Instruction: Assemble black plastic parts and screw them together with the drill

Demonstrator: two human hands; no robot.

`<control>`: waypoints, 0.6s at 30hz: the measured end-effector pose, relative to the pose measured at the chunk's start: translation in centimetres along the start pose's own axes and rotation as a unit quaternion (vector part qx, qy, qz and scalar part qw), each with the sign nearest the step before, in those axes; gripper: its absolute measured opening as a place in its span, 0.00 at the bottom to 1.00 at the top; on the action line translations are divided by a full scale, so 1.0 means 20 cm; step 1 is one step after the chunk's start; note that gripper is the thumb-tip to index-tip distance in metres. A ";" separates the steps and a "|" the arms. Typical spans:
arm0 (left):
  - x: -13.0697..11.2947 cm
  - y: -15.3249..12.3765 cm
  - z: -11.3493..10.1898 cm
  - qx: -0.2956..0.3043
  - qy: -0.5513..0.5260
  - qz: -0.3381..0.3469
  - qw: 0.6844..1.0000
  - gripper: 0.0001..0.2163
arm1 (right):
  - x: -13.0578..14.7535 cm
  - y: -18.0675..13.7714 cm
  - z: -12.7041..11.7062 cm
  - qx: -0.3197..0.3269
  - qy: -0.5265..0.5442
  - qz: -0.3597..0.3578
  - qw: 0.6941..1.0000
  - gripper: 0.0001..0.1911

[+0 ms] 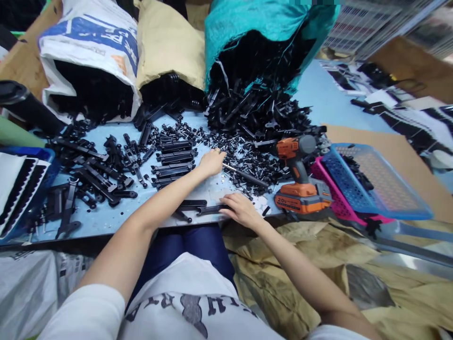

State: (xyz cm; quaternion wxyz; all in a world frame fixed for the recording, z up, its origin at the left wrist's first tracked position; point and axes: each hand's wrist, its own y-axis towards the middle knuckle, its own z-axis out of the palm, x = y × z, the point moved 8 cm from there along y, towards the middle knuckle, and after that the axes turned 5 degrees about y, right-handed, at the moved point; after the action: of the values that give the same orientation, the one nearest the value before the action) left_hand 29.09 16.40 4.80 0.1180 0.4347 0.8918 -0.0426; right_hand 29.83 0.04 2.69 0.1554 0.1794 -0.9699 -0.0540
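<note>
My left hand (211, 162) reaches over the middle of the table, its fingers curled together at the edge of a pile of small screws and black bits (244, 153). What it pinches, if anything, is too small to make out. Close to me, my right hand (241, 210) has its fingers on the end of a long black plastic part (208, 209) lying near the table's front edge. Another black part (191, 204) lies beside that one. A thin rod-like tool with a silver shaft and dark handle (249, 177) rests on the screws. Several long black assemblies (173, 158) lie stacked left of my left hand.
An orange cordless drill (299, 189) stands at the right, before pink and blue baskets (385, 189). Loose black parts (95, 170) cover the left side. White (95, 42), tan (170, 38) and teal sacks (244, 21) at the back spill black pieces.
</note>
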 end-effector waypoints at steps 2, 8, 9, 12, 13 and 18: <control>0.02 0.17 0.04 0.014 0.000 -0.033 0.999 0.15 | -0.06 0.01 -0.07 -0.042 0.016 0.045 0.998 0.16; 0.07 0.33 0.09 0.000 0.009 -0.080 0.997 0.12 | -0.54 0.25 -0.25 -0.098 -0.008 0.237 0.966 0.13; 0.07 0.33 0.07 -0.009 0.010 -0.076 0.997 0.12 | -0.65 0.31 -0.26 -0.089 -0.023 0.279 0.956 0.13; 0.06 0.27 -0.02 -0.035 0.012 -0.070 0.997 0.11 | -0.89 0.46 -0.23 -0.054 -0.051 0.388 0.919 0.14; 0.06 0.22 -0.06 -0.050 0.004 -0.065 0.997 0.10 | -0.94 0.51 -0.22 -0.046 -0.049 0.409 0.910 0.13; 0.23 -0.33 -0.30 -0.190 -0.110 -0.020 0.975 0.08 | -1.04 0.59 -0.18 -0.058 -0.026 0.426 0.903 0.09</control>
State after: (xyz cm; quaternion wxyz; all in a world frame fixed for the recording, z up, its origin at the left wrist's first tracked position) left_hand 20.07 16.86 9.31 0.2952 0.3791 0.8735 0.0777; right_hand 45.45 18.43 2.16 0.1489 -0.2617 -0.9526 -0.0436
